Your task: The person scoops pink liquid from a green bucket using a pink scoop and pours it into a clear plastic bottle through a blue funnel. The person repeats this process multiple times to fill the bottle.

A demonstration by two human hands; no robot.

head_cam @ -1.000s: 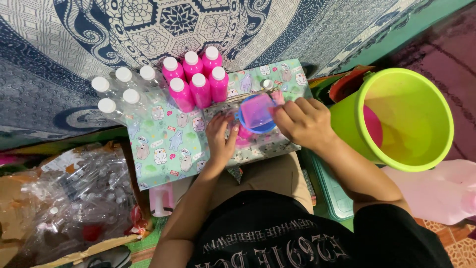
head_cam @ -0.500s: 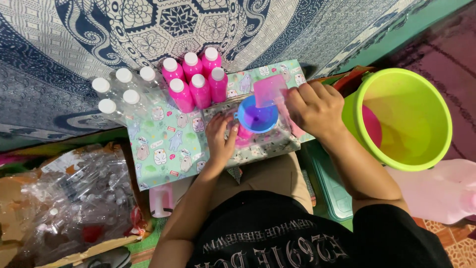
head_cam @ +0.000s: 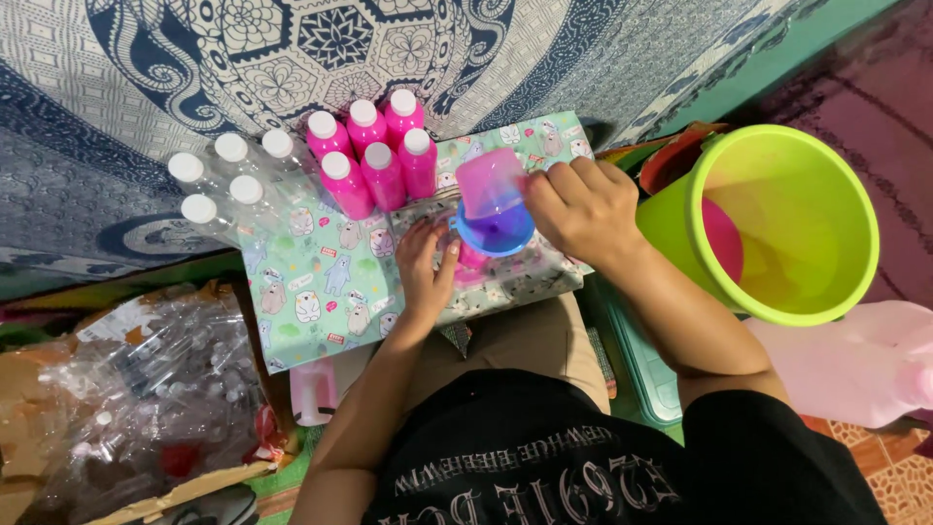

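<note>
My right hand (head_cam: 583, 209) grips a translucent pink cup (head_cam: 489, 183) and tilts it over a blue funnel (head_cam: 498, 235) with purplish liquid inside. The funnel sits in a small pink bottle (head_cam: 470, 258) that is mostly hidden. My left hand (head_cam: 426, 270) rests against this bottle on a patterned green board (head_cam: 321, 292) across my lap. Several pink-filled bottles with white caps (head_cam: 374, 160) stand at the board's far edge. Beside them, to the left, are several clear capped bottles (head_cam: 228, 190).
A lime-green bucket (head_cam: 846, 185) with pink liquid at the bottom stands to my right. A pale pink jug (head_cam: 860, 365) lies below it. A clear bag of empty bottles (head_cam: 146, 399) sits at my left, and one pink bottle (head_cam: 313, 389) lies under the board. Patterned blue cloth hangs behind.
My right hand has lifted the pink cup off the funnel's mouth and tipped it, uncovering the blue funnel. My left hand has stayed at the bottle.
</note>
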